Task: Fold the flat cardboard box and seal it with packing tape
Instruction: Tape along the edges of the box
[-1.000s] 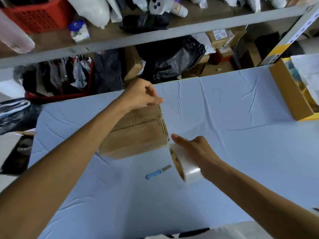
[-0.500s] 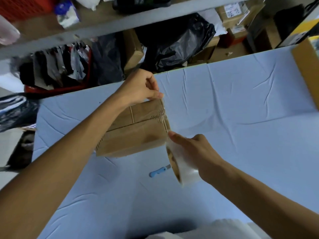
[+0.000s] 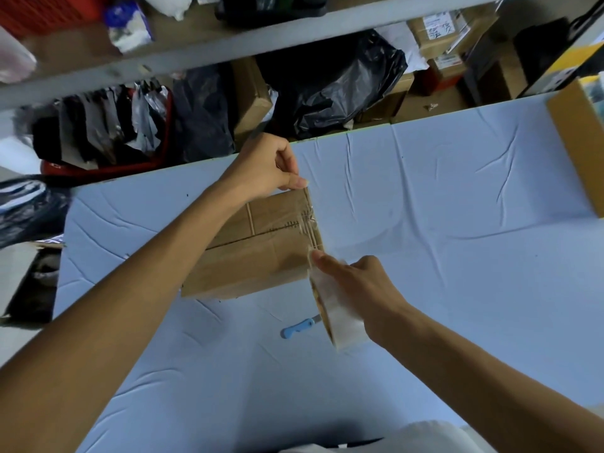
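The left hand is pinching the tape strip onto the far corner of the cardboard box lying on the desk between the hands, while the right hand is gripping the tape roll against its near corner.

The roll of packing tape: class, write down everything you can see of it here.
The roll of packing tape looks like clear, whitish film wound on a brown core. It stands on edge at the near right corner of the cardboard box. The right hand grips it from the right, forefinger stretched toward the box. A drawn tape strip runs along the box's right edge to the left hand, which pinches its end. A blue-handled cutter lies just left of it.
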Motion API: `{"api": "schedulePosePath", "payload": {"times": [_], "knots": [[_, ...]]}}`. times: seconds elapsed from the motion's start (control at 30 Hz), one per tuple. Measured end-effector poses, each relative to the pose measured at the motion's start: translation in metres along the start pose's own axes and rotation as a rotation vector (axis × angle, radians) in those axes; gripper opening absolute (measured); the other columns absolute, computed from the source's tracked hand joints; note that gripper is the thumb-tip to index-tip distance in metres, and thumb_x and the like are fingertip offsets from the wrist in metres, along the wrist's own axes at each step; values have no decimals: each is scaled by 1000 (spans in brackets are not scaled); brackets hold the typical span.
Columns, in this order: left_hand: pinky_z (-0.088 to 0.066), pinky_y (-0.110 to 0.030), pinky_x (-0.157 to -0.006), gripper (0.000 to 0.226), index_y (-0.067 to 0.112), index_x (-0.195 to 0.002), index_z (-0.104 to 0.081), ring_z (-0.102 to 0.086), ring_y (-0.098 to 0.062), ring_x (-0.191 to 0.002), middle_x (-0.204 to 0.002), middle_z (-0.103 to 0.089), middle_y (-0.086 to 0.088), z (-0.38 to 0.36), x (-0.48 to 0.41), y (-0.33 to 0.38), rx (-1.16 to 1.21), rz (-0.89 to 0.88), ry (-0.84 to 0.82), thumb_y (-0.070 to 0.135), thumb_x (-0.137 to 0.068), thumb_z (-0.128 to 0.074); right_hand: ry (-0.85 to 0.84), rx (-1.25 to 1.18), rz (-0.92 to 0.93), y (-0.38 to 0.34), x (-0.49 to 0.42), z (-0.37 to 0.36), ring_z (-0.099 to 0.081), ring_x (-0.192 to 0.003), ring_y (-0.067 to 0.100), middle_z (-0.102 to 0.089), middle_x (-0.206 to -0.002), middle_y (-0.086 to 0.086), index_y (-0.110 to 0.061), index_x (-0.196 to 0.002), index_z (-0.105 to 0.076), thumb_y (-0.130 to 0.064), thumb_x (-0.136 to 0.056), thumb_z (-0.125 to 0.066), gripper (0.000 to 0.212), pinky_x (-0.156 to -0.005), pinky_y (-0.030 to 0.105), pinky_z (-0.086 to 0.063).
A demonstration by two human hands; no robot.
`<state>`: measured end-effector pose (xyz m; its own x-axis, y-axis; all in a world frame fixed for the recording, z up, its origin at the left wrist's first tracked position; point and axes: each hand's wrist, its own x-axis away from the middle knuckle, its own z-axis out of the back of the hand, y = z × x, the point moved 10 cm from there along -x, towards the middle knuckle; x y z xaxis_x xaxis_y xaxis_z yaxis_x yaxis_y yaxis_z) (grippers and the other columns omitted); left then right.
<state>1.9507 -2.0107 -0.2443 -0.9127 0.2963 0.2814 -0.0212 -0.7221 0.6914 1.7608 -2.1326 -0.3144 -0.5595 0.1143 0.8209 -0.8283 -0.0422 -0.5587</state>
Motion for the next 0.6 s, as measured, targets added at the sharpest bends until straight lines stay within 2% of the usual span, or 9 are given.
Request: {"api": "schedulePosePath", "payload": {"times": [0.07,0.2,0.3,0.4,0.43,0.5,0.53,0.57,0.6], "knots": [[-59,-42,-76,24,3,-80,-64,-70,-19,-73,-79,-71,-11,-2,-1,-3,1,3,-2,14,-70,-82,4,5,3,1,-3,-1,-57,-35,5,-64,-70,7,3,-107,-60,-55,-76,-70,67,-35,13,-39],[-59,-39,-74,24,6,-79,-65,-70,-19,-74,-78,-71,-8,-3,-2,-8,-4,2,8,17,-69,-84,12,-11,13,4,-9,-2,-67,-56,19,-71,-80,14,3,-103,-62,-60,-68,-73,73,-53,26,-50],[-53,-28,-69,24,9,-81,-66,-65,-13,-78,-88,-70,-2,-3,-1,-10,-20,-7,50,22,-70,-83,21,7,13,4,-12,0,-70,-65,23,-72,-86,15,2,-101,-63,-65,-65,-73,76,-55,28,-52],[-45,-23,-70,26,14,-90,-65,-60,-8,-80,-106,-60,2,-4,2,-14,-35,1,97,27,-73,-80,38,25,25,1,-15,4,-66,-64,22,-70,-84,13,2,-98,-63,-63,-66,-73,73,-48,23,-46],[-46,-23,-73,32,16,-99,-64,-60,-11,-89,-114,-56,2,-3,4,-14,-17,-3,106,27,-73,-80,45,33,34,-1,-15,5,-66,-66,24,-69,-86,14,2,-98,-64,-65,-65,-73,75,-49,24,-45],[-47,-29,-87,64,26,-126,-50,-52,-16,-111,-133,-45,-2,1,6,-15,13,-2,116,24,-71,-82,54,42,41,-1,-17,5,-69,-76,29,-70,-91,16,0,-96,-65,-70,-56,-73,81,-57,30,-49],[-46,-32,-92,75,28,-133,-43,-48,-17,-115,-137,-42,-3,5,8,-14,-14,-12,134,24,-69,-83,53,44,42,0,-18,4,-69,-78,30,-69,-90,16,-1,-96,-65,-71,-53,-73,83,-58,31,-49],[-45,-34,-93,75,27,-130,-44,-47,-17,-115,-134,-43,-4,10,9,-9,-68,-52,169,25,-67,-85,51,46,40,1,-18,4,-67,-77,29,-68,-89,14,-1,-97,-64,-71,-54,-73,83,-57,30,-47],[-47,-35,-91,65,22,-121,-51,-49,-16,-110,-125,-49,-4,13,12,-1,-124,-121,206,25,-66,-85,54,42,36,1,-17,4,-65,-74,27,-66,-86,12,-1,-97,-64,-69,-56,-74,80,-55,29,-43]]}}
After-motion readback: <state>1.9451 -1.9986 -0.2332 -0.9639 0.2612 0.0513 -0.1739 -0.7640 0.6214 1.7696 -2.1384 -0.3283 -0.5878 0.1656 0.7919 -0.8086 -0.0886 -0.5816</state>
